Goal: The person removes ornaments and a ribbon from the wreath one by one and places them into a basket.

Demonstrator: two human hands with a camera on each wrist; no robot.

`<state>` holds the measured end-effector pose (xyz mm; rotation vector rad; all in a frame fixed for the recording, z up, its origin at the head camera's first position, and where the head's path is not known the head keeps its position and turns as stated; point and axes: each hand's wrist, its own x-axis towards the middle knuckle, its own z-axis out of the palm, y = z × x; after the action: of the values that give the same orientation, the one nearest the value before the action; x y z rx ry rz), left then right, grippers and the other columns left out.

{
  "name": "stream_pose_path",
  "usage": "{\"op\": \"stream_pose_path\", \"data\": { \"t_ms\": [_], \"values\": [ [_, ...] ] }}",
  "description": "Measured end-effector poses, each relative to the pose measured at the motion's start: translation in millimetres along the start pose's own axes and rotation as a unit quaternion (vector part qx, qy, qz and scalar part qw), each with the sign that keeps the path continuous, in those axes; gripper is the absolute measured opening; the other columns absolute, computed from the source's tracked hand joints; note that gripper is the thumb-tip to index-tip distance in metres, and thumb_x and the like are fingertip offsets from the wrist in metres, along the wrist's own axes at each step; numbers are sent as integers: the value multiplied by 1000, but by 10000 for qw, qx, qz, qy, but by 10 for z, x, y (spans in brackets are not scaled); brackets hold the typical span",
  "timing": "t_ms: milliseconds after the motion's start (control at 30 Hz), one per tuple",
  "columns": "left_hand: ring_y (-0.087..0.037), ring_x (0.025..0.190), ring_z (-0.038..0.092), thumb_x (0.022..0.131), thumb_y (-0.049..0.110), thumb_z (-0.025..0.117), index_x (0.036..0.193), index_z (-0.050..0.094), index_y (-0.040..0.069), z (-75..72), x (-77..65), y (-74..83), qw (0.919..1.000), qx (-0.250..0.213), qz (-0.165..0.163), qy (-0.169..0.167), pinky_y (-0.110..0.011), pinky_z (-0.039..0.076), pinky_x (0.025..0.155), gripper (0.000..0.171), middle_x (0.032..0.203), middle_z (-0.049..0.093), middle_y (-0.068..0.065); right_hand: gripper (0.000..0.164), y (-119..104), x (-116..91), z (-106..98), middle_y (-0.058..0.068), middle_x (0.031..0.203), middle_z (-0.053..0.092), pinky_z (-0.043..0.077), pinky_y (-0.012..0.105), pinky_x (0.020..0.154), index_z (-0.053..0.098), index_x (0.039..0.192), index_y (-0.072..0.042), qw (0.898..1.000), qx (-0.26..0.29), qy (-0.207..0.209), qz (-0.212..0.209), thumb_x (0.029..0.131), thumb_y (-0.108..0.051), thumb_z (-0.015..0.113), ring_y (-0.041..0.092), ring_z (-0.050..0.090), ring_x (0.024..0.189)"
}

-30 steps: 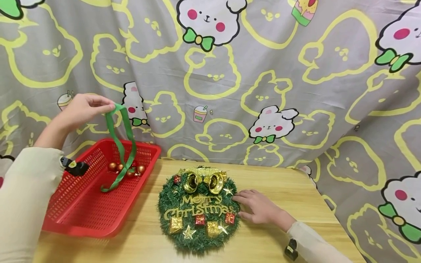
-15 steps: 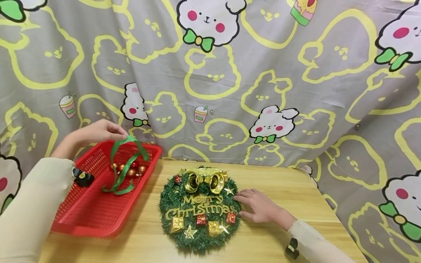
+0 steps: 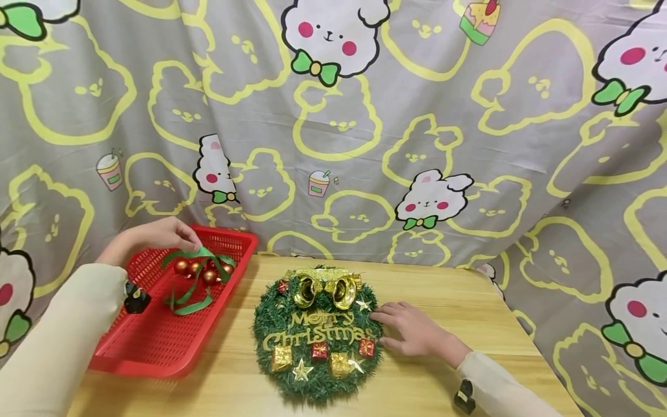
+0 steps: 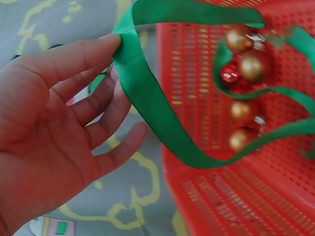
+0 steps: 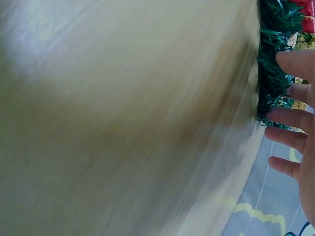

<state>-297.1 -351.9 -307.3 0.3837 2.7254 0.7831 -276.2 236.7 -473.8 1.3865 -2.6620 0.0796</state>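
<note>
Over the far part of the red plastic basket (image 3: 136, 343), my left hand (image 3: 160, 235) pinches a green ribbon (image 4: 152, 98) between thumb and fingertips. The ribbon's loops hang down into the basket, among several gold and red baubles (image 3: 211, 276). On the table lies a green tinsel wreath (image 3: 271, 318) with gold bells (image 3: 344, 291), "Merry Christmas" lettering, small gift boxes (image 3: 320, 350) and stars. Fingers of my right hand (image 3: 409, 330) rest loosely at the wreath's right edge; in the right wrist view they lie spread beside the tinsel (image 5: 273, 59).
The wooden table (image 3: 443, 382) carries the basket on the left and the wreath at the middle. A grey patterned curtain (image 3: 354, 174) hangs right behind the table and along its right side.
My left hand has come down with the ribbon toward the basket, and more of the ribbon now lies slack among the baubles. The right hand has stayed at the wreath.
</note>
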Motion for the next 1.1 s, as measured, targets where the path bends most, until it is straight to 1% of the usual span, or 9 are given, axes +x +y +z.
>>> {"op": "stream_pose_path", "data": {
  "t_ms": [200,367,567,733,800,833,967,1033,1100],
  "values": [
    [-8,87,64,95,14,69,104,76,-5,130,22,-187,9995,-167,-58,-274,-33,55,81,22,100,77,-8,56,13,-22,-6,10,139,63,44,59,108,58,142,-13,10000,12,-28,8,97,-45,61,32,59,129],
    [-10,88,63,94,10,68,100,76,-7,203,38,-326,9992,-134,-168,-328,-34,55,79,20,103,76,-13,56,16,-31,-1,9,140,63,43,59,109,58,143,-14,10000,36,-52,61,97,-46,61,31,59,129],
    [-12,92,64,94,10,67,103,76,-9,276,30,-487,9988,-40,-324,-378,-35,56,80,23,104,76,-16,57,17,-28,12,9,141,62,43,59,110,57,144,-14,9999,36,-71,92,97,-48,59,32,58,130],
    [-13,86,60,96,10,64,105,73,-11,346,26,-581,9977,-225,-424,-472,-31,52,77,25,100,75,-12,57,18,-34,14,9,141,62,43,59,110,57,144,-15,9999,30,-73,75,98,-49,58,31,58,130],
    [-14,79,56,96,10,64,105,73,-12,368,39,-608,9969,-340,-523,-482,-31,50,74,25,89,73,-7,57,16,-39,8,9,140,62,43,59,109,57,144,-15,10000,33,-67,66,98,-49,58,31,58,130],
    [-14,79,56,97,10,64,104,73,-11,374,43,-619,9968,-339,-555,-467,-30,50,74,25,89,71,-5,57,16,-41,4,9,140,63,43,59,109,57,144,-14,10000,29,-63,63,98,-48,58,31,59,130],
    [-14,73,51,97,15,65,99,74,-7,396,69,-651,9949,-449,-789,-443,-30,46,70,24,73,58,3,57,15,-46,-8,9,140,63,43,59,109,57,143,-14,10000,28,-43,58,98,-48,59,31,59,130],
    [-15,73,50,98,19,65,97,74,-3,402,73,-673,9931,-545,-920,-471,-31,45,71,24,71,56,3,57,17,-47,-10,10,140,63,44,59,109,57,143,-14,10000,23,-27,62,97,-47,59,31,59,129],
    [-14,73,50,98,20,65,100,74,-4,412,73,-701,9909,-711,-1005,-541,-31,45,71,25,69,55,4,57,17,-47,-13,10,140,63,44,59,109,58,143,-14,10000,41,-15,68,97,-47,60,32,59,129]
  ]
}}
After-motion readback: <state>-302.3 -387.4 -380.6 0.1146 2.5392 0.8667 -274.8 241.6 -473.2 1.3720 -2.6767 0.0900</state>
